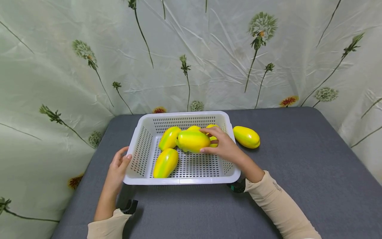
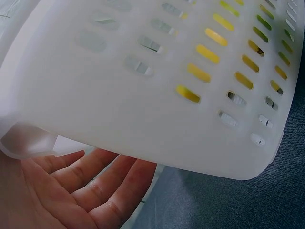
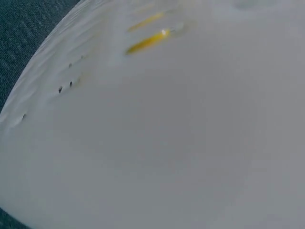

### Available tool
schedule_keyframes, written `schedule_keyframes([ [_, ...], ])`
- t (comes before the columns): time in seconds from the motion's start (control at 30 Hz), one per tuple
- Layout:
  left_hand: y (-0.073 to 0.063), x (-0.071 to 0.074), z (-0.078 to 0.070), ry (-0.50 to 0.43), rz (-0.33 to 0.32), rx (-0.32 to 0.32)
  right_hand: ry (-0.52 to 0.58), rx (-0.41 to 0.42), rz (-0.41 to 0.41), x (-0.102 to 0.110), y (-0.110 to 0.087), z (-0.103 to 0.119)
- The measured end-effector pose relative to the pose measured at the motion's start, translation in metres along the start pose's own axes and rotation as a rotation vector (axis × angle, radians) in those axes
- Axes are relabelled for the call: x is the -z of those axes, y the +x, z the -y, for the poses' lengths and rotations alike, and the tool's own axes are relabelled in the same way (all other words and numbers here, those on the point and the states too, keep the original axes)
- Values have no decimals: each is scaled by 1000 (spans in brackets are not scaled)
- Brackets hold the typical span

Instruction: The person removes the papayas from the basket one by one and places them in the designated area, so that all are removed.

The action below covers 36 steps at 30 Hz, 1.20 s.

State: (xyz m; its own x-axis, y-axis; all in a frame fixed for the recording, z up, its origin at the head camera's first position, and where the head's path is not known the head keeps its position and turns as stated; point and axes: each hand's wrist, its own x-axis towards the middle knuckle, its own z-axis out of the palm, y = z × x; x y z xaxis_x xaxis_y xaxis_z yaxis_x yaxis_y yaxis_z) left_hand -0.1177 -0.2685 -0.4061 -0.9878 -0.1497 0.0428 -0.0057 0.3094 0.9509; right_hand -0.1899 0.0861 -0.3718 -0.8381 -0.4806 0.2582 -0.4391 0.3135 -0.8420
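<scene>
A white perforated plastic basket (image 1: 182, 181) stands on the table with several yellow-green papayas inside, among them a front one (image 1: 166, 163) and a back-left one (image 1: 169, 137). Over the middle of the basket, my right hand (image 1: 223, 144) pinches a papaya (image 1: 193, 141) by its right end between thumb and fingers. My left hand (image 1: 117, 169) holds the basket's left rim, thumb at the top edge. In the left wrist view, the fingers (image 2: 107, 186) pass behind the basket corner, hiding their tips. Only the basket wall (image 3: 190, 124) fills the right wrist view; the hand is out of sight there.
Another papaya (image 1: 246, 137) lies on the table just right of the basket. Dark grey cloth covers the table (image 1: 298, 166). Behind and to the left hangs a pale curtain (image 1: 167, 79) with a dandelion print, close to the table's back edge.
</scene>
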Motion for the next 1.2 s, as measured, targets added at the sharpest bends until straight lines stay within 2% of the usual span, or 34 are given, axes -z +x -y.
schedule_keyframes([
  [0.37,0,0,-1,1,0,7,-66,48,-117,30,-23,0],
  [0.6,0,0,-1,0,3,-4,-140,22,-238,47,-45,-5],
  [0.9,0,0,-2,10,-2,-11,-204,-14,-349,64,-72,-15],
  [1.2,0,0,0,26,-2,-18,-313,-34,-393,75,-93,-27],
])
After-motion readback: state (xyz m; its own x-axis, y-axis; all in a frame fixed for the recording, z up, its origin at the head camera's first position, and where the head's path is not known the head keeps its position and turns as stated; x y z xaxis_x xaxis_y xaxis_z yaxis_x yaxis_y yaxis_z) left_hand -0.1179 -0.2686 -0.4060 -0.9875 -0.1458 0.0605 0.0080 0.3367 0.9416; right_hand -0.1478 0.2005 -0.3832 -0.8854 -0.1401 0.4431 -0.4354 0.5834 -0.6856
